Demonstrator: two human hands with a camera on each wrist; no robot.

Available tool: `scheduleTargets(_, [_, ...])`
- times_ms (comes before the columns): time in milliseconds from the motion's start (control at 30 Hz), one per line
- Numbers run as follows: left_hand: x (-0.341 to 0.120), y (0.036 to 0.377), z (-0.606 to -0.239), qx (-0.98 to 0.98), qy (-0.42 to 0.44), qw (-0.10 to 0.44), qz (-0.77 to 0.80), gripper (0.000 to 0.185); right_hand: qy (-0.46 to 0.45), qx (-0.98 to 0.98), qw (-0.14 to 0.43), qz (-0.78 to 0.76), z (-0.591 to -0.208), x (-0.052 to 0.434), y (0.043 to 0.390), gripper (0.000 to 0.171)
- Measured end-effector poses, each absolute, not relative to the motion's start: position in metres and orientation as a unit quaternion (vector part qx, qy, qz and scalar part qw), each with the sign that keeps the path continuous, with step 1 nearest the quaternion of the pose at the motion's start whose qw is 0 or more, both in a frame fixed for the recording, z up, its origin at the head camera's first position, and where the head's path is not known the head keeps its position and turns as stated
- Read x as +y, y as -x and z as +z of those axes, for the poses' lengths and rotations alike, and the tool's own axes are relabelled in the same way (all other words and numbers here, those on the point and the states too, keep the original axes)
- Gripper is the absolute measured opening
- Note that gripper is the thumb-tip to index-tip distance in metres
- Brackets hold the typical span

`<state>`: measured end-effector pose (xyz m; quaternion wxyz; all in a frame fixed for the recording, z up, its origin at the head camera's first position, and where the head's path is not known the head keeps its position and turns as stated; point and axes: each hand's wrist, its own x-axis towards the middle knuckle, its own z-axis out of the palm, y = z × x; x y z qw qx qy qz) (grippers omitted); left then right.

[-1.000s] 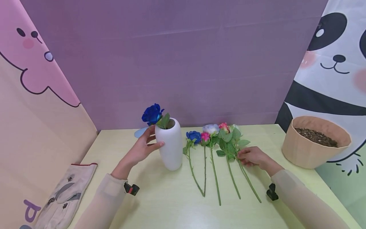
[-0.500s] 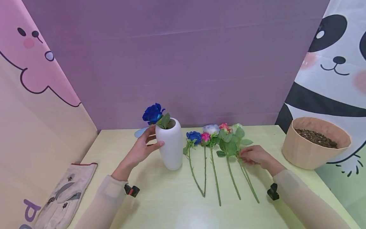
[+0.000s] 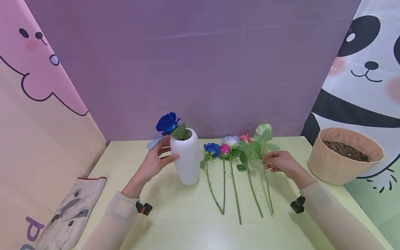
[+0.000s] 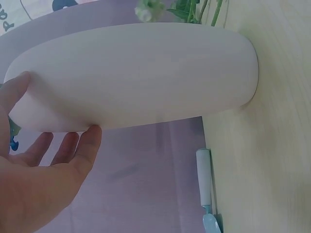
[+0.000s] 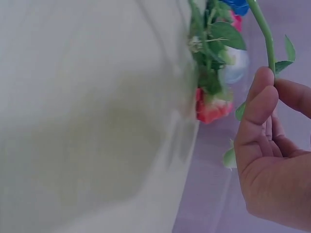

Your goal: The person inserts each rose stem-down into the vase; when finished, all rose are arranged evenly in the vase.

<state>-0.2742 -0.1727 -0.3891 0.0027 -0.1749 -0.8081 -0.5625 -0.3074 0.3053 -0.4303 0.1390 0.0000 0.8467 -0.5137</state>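
Note:
My left hand [image 3: 153,163] holds the white vase [image 3: 187,166] near its mouth, thumb in front and fingers at the side. The vase stands upright on the table, with a blue rose [image 3: 167,124] in it, its lower stem hidden inside. My right hand [image 3: 279,162] pinches the green stem of a white rose [image 3: 263,129] just below its leaves; in the right wrist view thumb and fingertips meet on the stem [image 5: 266,36]. The white rose is tilted up off the table. Beside it lie a blue rose [image 3: 212,149], a pale lilac flower [image 3: 230,141] and pink-red roses [image 3: 245,139].
A tan pot [image 3: 337,166] with soil stands at the right edge. Grey patterned gloves [image 3: 75,208] lie at the left edge. Behind the vase lies a tool with a pale handle [image 4: 204,177] and a light blue end. A purple cloth backdrop [image 3: 218,69] borders the table's rear.
My right hand has lifted the white rose; its head has risen from among the other flowers and its stem end has swung left. My left hand has stayed on the vase.

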Motion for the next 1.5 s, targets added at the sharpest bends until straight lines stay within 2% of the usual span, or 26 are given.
scheduleTargets(367, [-0.172, 0.272, -0.387, -0.807, 0.167, -0.001, -0.566, 0.075, 0.005, 0.830, 0.100, -0.549, -0.410, 0.298, 0.307, 0.053])
scheduleTargets(800, [-0.171, 0.270, -0.387, -0.810, 0.161, -0.007, -0.564, 0.075, -0.011, 0.759, 0.056, -0.648, -0.379, 0.283, 0.300, 0.039])
scheduleTargets(1233, [-0.171, 0.272, -0.389, -0.808, 0.162, -0.005, -0.567, 0.075, -0.004, 0.682, 0.030, -0.730, -0.356, 0.258, 0.296, 0.039])
scheduleTargets(1500, [-0.172, 0.273, -0.390, -0.809, 0.162, -0.005, -0.565, 0.075, -0.010, 0.641, -0.002, -0.768, -0.343, 0.243, 0.296, 0.028])
